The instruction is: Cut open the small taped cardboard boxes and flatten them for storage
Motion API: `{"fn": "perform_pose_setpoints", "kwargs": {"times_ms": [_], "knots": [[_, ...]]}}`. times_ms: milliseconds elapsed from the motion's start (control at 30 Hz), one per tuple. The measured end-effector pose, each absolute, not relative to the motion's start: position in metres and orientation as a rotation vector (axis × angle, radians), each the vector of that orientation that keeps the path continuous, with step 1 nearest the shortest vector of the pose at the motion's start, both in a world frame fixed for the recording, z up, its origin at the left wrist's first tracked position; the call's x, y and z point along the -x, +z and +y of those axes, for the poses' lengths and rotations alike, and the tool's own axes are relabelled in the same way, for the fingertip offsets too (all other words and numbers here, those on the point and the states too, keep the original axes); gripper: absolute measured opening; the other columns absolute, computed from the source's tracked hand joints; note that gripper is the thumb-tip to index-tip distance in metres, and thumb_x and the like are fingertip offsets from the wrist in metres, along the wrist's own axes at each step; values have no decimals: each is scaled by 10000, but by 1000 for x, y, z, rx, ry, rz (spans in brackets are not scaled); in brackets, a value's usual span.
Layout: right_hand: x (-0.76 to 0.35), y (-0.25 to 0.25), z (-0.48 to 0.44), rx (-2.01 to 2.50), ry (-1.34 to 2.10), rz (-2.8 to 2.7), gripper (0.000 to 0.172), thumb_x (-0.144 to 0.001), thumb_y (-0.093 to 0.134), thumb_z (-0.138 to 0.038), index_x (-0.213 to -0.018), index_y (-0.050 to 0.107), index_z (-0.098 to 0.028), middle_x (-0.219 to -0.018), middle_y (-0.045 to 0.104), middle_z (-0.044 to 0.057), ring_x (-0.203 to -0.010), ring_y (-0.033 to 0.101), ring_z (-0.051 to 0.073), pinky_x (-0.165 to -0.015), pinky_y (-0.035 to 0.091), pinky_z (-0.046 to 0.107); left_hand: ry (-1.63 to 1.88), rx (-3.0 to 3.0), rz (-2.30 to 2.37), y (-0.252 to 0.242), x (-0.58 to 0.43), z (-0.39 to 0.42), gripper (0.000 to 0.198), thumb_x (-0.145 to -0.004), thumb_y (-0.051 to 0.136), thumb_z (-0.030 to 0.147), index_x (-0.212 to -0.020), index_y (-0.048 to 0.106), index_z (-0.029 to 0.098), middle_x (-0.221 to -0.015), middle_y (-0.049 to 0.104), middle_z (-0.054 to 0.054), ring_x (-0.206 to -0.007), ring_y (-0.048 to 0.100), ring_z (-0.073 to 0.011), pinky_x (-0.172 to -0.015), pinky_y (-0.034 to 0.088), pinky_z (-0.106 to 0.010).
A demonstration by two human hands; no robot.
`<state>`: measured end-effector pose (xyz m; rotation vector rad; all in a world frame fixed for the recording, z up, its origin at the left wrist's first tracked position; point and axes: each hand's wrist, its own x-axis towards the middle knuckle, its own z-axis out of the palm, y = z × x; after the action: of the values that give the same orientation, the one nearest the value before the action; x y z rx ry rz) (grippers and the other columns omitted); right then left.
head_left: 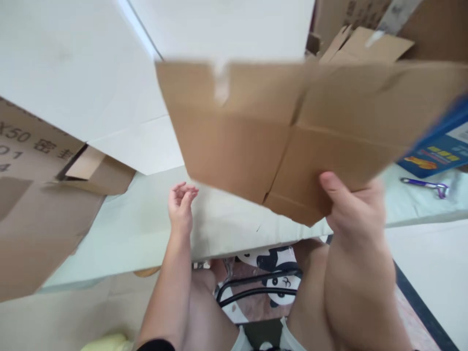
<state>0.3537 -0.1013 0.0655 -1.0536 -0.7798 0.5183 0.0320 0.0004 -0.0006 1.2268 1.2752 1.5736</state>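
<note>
A flattened brown cardboard box [241,146] is held up above the pale green table cover [226,219]. My right hand [353,204] grips its lower right edge, with the thumb on the near face and the other fingers hidden behind. A strip of clear tape hangs at the cardboard's upper left edge. My left hand [183,197] is raised over the table, just left of the cardboard's lower corner and apart from it. Its fingers are loosely curled and hold nothing.
Large white boxes [91,63] stand at the back left. A printed brown carton [36,195] lies at the left. At the right are a blue box [435,151] and a purple-handled tool [424,184]. More cartons [435,34] stand at the back right.
</note>
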Motion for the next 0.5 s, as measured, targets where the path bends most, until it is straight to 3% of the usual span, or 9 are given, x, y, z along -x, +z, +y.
{"fn": "perform_pose_setpoints", "kwargs": {"times_ms": [67,133,233,300,400,500], "knots": [[-368,72,-102,916,143,-654,331,-814,850,-376,-1106,786,-235,-1235,770,49,-1231,699,309,-1099,564,543,1549,-1337,1259,-1,-49,-2,388,-721,826,482,-917,624,216,-774,670,26,-719,660,-120,-754,545,-246],[-385,76,-103,847,-146,-616,399,-823,834,-442,-1183,762,-287,-1384,698,9,-1461,514,339,-1180,500,594,1480,-1426,1228,3,-72,-4,286,-760,800,419,-854,642,199,-725,662,15,-681,641,-124,-717,531,-247],[-404,78,-102,902,-325,-646,450,-825,802,-536,-1229,743,-348,-1471,636,-46,-1577,319,367,-1223,458,621,1304,-1588,1158,17,-127,0,189,-785,773,352,-798,690,183,-721,690,-24,-694,642,-154,-701,523,-269],[-407,79,-101,998,-360,-611,429,-857,764,-532,-1254,736,-373,-1456,649,-53,-1557,344,396,-1239,442,632,1052,-1868,1055,29,-178,11,124,-865,661,313,-860,696,194,-796,711,-34,-758,660,-167,-773,535,-295],[-402,81,-101,1213,-411,-449,374,-894,713,-521,-1241,754,-388,-1339,726,-13,-1438,499,454,-1198,485,654,752,-2183,911,43,-267,33,157,-866,555,187,-936,696,188,-903,712,-54,-837,664,-173,-805,532,-289],[-399,80,-102,1429,-431,-332,425,-901,680,-565,-1271,750,-368,-1210,778,55,-1289,612,507,-1085,540,702,432,-2412,960,48,-352,52,407,-894,579,239,-1292,655,198,-1200,637,-128,-960,678,-220,-877,536,-348]]}}
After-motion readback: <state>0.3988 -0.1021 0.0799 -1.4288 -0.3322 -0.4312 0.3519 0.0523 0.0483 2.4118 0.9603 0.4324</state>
